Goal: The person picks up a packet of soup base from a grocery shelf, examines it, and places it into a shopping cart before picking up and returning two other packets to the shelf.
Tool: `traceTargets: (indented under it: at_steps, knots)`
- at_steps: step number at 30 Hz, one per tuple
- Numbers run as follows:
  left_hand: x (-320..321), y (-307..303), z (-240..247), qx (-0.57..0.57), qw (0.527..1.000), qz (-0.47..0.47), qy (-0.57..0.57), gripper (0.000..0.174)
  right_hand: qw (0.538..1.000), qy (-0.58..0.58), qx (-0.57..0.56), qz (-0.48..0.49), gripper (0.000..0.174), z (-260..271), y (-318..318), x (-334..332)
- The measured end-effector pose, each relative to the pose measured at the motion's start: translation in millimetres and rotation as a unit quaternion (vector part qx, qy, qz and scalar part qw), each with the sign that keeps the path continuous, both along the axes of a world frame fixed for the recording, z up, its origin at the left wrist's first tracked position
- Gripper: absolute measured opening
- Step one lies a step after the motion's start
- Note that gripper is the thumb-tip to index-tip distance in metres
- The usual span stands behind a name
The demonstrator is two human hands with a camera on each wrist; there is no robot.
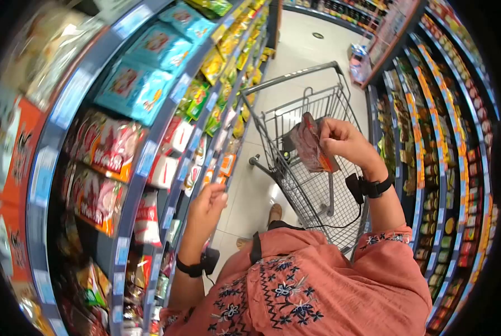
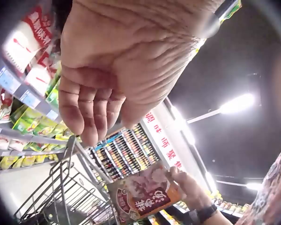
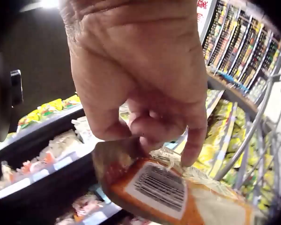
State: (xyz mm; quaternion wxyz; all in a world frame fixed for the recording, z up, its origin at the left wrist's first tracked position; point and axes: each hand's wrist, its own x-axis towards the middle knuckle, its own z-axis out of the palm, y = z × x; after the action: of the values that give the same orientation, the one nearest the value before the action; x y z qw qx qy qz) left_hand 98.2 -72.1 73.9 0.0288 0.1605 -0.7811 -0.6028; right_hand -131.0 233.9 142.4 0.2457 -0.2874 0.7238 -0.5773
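Note:
My right hand (image 1: 345, 147) pinches the edge of a printed food packet (image 1: 311, 147) above the shopping cart (image 1: 295, 73). In the right wrist view the thumb and fingers (image 3: 150, 93) grip the top of the packet (image 3: 164, 190), whose orange side carries a barcode. The left wrist view shows the packet's front (image 2: 143, 192) with large characters. My left hand (image 1: 207, 210) is held beside the left shelves, its fingers relaxed and slightly bent, holding nothing; its palm (image 2: 126, 65) fills the top of the left wrist view.
Shelves on the left hold blue bags (image 1: 136, 89), red and white packets (image 1: 108, 143) and yellow packets. Shelves of jars (image 1: 429, 207) line the right side. Tiled floor (image 1: 301, 42) runs ahead between them, with a small display (image 1: 359, 63) at the right.

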Motion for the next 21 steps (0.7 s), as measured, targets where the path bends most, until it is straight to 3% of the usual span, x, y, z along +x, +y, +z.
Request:
traceTargets:
  at_steps: [7, 9, 13, 15, 17, 19, 20, 21]
  knots:
    - [8, -20, 53, -0.100, 0.979, -0.007, 0.179, 0.050, 0.969, -0.104, -0.114, 0.195, 0.013, 59, -91, 41]
    - [11, -32, 53, -0.057, 0.979, -0.034, 0.192, 0.056, 0.958, -0.116, -0.131, 0.227, 0.015, 58, -117, 50]
    - [41, -40, 63, 0.132, 0.987, -0.020, 0.091, 0.040, 0.925, -0.157, -0.177, 0.296, 0.013, 37, -168, 50]
    - [50, -42, 51, 0.144, 0.981, 0.026, 0.129, 0.025, 0.911, -0.195, -0.192, 0.308, 0.012, 24, -192, 49]
    - [56, -50, 38, 0.166, 0.971, 0.084, 0.152, 0.021, 0.890, -0.246, -0.207, 0.325, 0.018, 10, -214, 39]
    - [57, -42, 55, 0.199, 0.947, 0.158, 0.194, 0.020, 0.869, -0.325, -0.258, 0.271, 0.036, 13, -226, 54]
    - [58, -42, 60, 0.206, 0.937, 0.189, 0.208, 0.020, 0.834, -0.345, -0.272, 0.333, 0.055, 2, -236, 47]
    - [58, -43, 62, 0.213, 0.925, 0.221, 0.222, 0.020, 0.828, -0.402, -0.243, 0.305, 0.059, 7, -237, 52]
